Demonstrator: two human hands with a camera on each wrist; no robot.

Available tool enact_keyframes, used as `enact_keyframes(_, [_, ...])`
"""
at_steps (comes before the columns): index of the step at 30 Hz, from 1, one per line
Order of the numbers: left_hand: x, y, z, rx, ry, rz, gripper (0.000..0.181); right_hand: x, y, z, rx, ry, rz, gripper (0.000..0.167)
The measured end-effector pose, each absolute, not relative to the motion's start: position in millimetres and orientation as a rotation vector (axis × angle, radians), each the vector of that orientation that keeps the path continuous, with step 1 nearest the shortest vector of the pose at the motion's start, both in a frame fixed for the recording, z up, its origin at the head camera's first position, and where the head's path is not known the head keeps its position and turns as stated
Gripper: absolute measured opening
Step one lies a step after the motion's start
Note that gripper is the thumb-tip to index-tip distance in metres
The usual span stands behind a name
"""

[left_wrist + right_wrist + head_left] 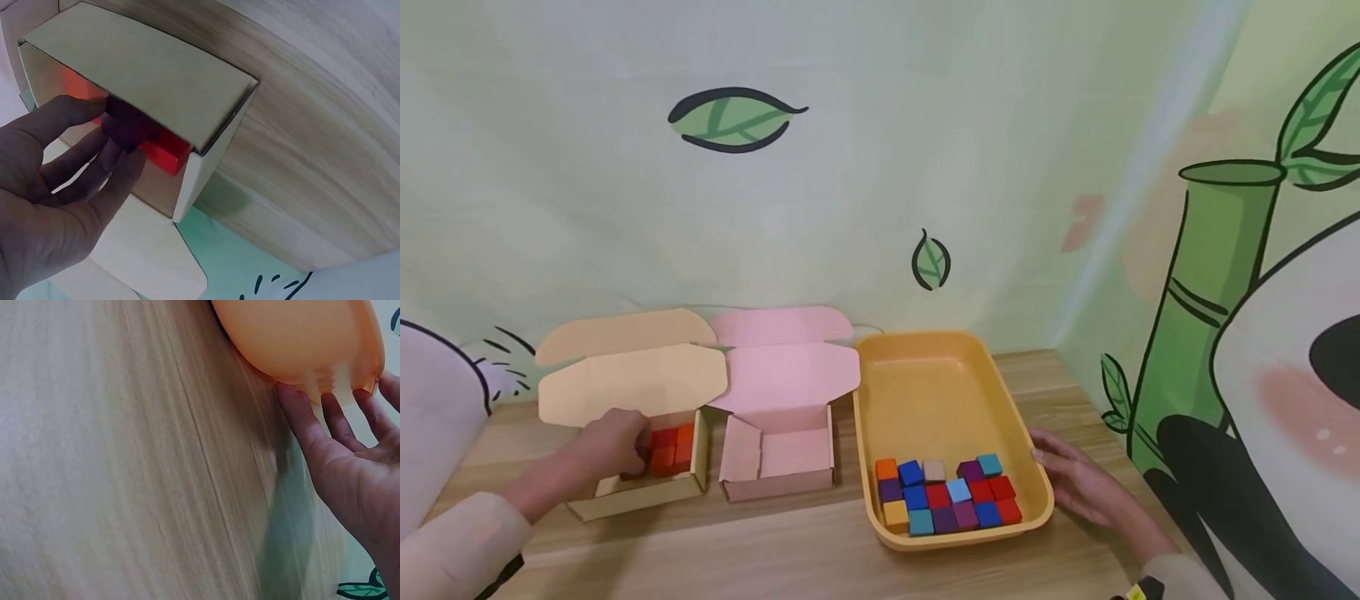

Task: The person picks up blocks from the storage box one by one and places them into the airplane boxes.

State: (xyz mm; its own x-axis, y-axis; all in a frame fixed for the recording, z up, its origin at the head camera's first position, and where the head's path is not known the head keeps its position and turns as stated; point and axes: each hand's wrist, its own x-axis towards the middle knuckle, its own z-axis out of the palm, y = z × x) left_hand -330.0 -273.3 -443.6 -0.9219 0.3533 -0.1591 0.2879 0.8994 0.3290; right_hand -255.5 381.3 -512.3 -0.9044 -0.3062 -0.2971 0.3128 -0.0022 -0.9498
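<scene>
My left hand (613,442) reaches into the tan box (647,497) on the left. In the left wrist view, the thumb and fingers of that hand (69,169) pinch a dark purple block (127,125) at the box opening, beside a red block (165,150). Red and orange blocks (683,446) lie in the box's right part; the hand hides its left part. At the right side of the yellow tray (951,543), my right hand (1078,479) rests its fingertips on the outer wall, fingers extended, as the right hand (350,444) also shows in the right wrist view.
Between the tan box and the tray, a pink box (786,485) stands with its lid up and no blocks visible inside. Several coloured blocks (943,496) lie together in the tray's near half. A printed cloth (850,192) hangs behind the wooden table (760,554).
</scene>
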Motion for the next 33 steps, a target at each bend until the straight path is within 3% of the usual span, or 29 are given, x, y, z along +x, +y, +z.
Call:
enact_keyframes(14, [-334.5,-274.0,-454.4,0.644,2.871,0.386,0.022,-255.1,381.0,-513.3,-0.005,1.85,-1.971,0.07])
enact_keyframes(27, [-329.0,-275.9,-473.9,0.872,3.033,0.253,0.032,-253.3,383.3,-511.2,0.017,1.854,-1.975,0.071])
enact_keyframes(33, [-327.1,-274.8,-469.8,0.914,3.025,0.222,0.046,-254.6,382.4,-512.1,0.006,1.82,-1.985,0.069])
